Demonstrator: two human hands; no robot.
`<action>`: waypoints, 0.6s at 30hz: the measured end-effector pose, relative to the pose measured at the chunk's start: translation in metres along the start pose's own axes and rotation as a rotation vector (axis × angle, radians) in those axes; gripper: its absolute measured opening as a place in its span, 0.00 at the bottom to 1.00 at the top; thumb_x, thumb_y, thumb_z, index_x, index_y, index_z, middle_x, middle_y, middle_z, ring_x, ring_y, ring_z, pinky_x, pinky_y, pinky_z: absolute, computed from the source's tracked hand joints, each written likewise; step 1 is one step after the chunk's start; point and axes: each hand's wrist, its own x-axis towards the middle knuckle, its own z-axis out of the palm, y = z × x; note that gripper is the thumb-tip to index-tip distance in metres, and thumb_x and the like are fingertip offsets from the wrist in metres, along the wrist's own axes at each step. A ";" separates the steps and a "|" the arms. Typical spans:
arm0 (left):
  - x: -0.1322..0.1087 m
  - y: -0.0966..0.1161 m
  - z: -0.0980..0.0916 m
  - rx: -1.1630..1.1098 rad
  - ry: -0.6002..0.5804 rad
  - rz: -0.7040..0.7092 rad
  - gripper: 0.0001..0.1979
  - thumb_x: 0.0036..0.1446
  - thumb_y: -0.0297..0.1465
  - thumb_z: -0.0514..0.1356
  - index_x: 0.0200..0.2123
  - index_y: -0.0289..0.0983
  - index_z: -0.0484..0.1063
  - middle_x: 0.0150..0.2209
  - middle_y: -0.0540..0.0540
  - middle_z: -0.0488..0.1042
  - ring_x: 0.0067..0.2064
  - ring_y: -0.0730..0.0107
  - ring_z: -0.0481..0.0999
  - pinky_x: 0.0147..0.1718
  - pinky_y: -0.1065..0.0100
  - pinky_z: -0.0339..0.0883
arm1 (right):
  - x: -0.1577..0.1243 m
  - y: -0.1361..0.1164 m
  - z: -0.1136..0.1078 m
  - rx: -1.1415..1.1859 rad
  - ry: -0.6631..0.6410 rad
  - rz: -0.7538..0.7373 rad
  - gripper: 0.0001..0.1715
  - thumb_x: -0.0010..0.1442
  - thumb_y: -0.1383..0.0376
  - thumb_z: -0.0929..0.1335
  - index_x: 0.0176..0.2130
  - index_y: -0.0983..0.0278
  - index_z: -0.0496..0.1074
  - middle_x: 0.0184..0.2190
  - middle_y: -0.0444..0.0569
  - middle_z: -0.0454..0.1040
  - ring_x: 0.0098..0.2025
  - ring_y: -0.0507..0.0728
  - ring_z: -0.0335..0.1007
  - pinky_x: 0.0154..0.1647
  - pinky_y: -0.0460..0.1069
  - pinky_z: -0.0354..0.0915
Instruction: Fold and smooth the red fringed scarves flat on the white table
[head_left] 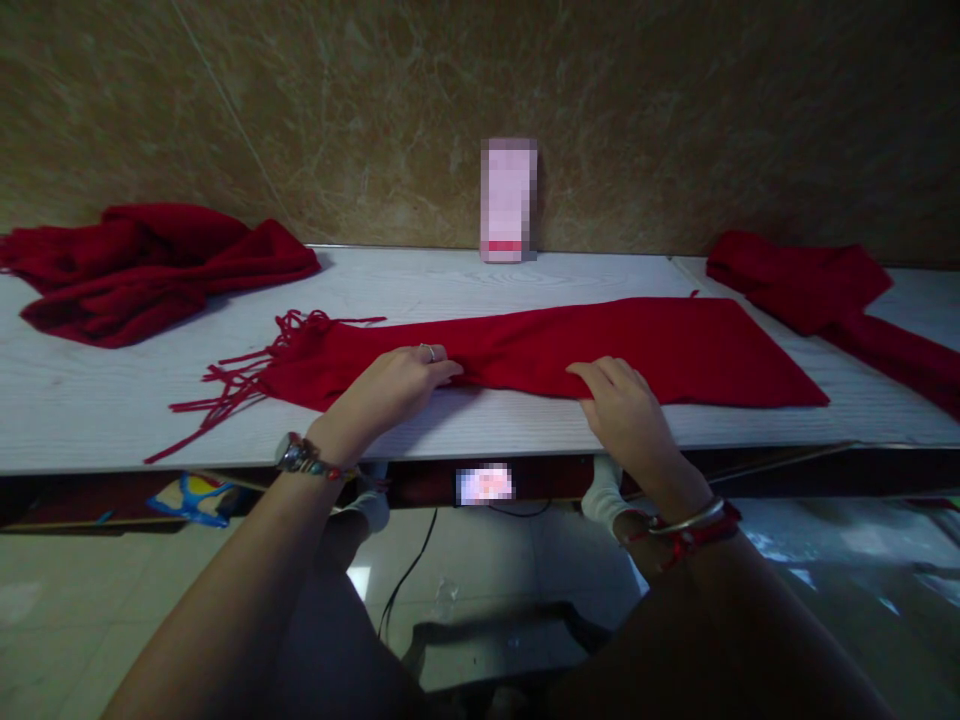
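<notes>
A red fringed scarf point(660, 350) lies lengthwise across the white wood-grain table point(420, 285). Its tassels spread out to the left, and the right end is folded to a slanted edge. My left hand point(394, 390), wearing a ring, pinches the scarf's near edge left of its middle, where the cloth puckers. Further right along that edge, my right hand point(626, 405) has its fingers curled over the cloth. The thumb of the right hand is mostly hidden.
Another crumpled red cloth point(150, 265) lies at the table's left, and a further red cloth point(802, 280) at the right. A pink, blurred-out upright object point(510, 200) leans on the marbled wall point(360, 130). Below the table edge are a blue-and-yellow item point(196, 497) and a cable point(411, 570).
</notes>
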 end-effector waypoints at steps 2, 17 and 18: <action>0.000 -0.001 0.000 -0.030 0.005 0.005 0.15 0.61 0.25 0.50 0.44 0.34 0.75 0.35 0.43 0.76 0.32 0.71 0.74 0.30 0.71 0.68 | -0.005 0.004 0.002 -0.001 0.016 0.013 0.19 0.57 0.77 0.59 0.44 0.68 0.73 0.31 0.54 0.73 0.36 0.60 0.65 0.38 0.52 0.60; 0.026 0.042 0.020 -0.076 0.182 0.153 0.17 0.62 0.24 0.51 0.53 0.35 0.68 0.49 0.38 0.72 0.48 0.63 0.73 0.42 0.62 0.69 | 0.001 0.016 0.008 0.139 -0.029 -0.030 0.17 0.61 0.74 0.59 0.44 0.64 0.71 0.31 0.51 0.77 0.36 0.59 0.70 0.41 0.53 0.61; 0.028 0.044 0.022 -0.088 0.191 0.162 0.17 0.62 0.24 0.51 0.54 0.36 0.67 0.51 0.39 0.72 0.49 0.64 0.72 0.44 0.63 0.69 | 0.001 0.018 0.008 0.135 -0.034 -0.032 0.16 0.61 0.74 0.59 0.44 0.64 0.71 0.31 0.51 0.77 0.36 0.59 0.70 0.41 0.53 0.61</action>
